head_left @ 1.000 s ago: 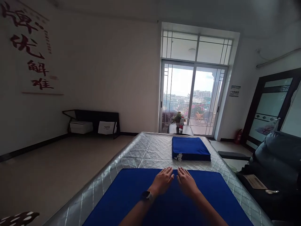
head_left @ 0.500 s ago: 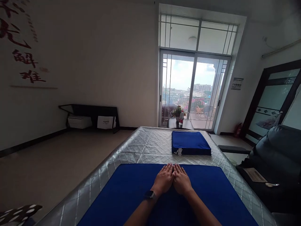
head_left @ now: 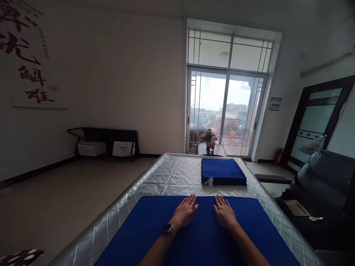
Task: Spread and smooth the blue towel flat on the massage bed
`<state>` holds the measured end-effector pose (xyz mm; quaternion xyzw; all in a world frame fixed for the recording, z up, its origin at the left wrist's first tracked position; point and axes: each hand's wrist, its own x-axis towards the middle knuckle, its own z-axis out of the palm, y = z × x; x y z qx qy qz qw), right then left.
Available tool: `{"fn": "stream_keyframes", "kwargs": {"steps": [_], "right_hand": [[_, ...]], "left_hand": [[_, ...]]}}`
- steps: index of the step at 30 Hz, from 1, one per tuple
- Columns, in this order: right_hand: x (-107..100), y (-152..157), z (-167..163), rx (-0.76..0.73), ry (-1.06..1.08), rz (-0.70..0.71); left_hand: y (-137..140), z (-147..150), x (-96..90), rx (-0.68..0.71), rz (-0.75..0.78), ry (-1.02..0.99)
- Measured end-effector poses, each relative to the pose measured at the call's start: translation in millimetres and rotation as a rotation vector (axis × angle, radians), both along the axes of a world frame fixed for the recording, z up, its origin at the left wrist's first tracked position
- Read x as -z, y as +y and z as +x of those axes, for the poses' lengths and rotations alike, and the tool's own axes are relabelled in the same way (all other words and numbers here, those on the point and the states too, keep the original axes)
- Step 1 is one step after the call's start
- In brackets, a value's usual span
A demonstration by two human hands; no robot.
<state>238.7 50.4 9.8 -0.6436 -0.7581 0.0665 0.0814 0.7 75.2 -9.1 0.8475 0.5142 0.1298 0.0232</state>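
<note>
A blue cloth (head_left: 205,236) lies spread flat over the near part of a table with a silver quilted cover (head_left: 177,173). My left hand (head_left: 185,211), with a watch at the wrist, rests palm down on the cloth close to its far edge, fingers stretched forward. To its right, my right hand (head_left: 224,211) also lies flat on the cloth near that edge. A gap of bare blue cloth separates the two hands, and neither holds anything. Beyond the spread cloth sits a stack of folded blue cloths (head_left: 223,170) with small white tags at its front left corner.
A black chair (head_left: 327,192) with a brown card (head_left: 296,207) and a white-handled tool (head_left: 315,218) on it stands at right. Behind the table, a small table carries a bottle (head_left: 212,143) and a potted plant (head_left: 207,136). A low black rack (head_left: 108,135) holds white boxes at left.
My hands, side by side and touching before, have slid apart across the cloth, left hand leftward and right hand rightward. The view has tilted slightly up.
</note>
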Motion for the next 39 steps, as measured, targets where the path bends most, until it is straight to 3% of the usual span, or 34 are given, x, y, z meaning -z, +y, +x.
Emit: {"fn": "stream_keyframes", "kwargs": {"steps": [8,22,30,39], "right_hand": [[7,1,74,0.126,-0.069,0.033],[38,10,191,0.333,-0.134,0.087],[53,17,212,0.36,-0.123,0.133],[71,23,226,0.331,-0.115,0.139]], "left_hand": [[2,-54,-1.2,-0.077,-0.043,0.007],[5,-151,-5.6,-0.227,-0.109,0.019],[15,-202,10.5,-0.322,-0.085,0.03],[24,-213,26.6,-0.341,0.003,0.017]]}}
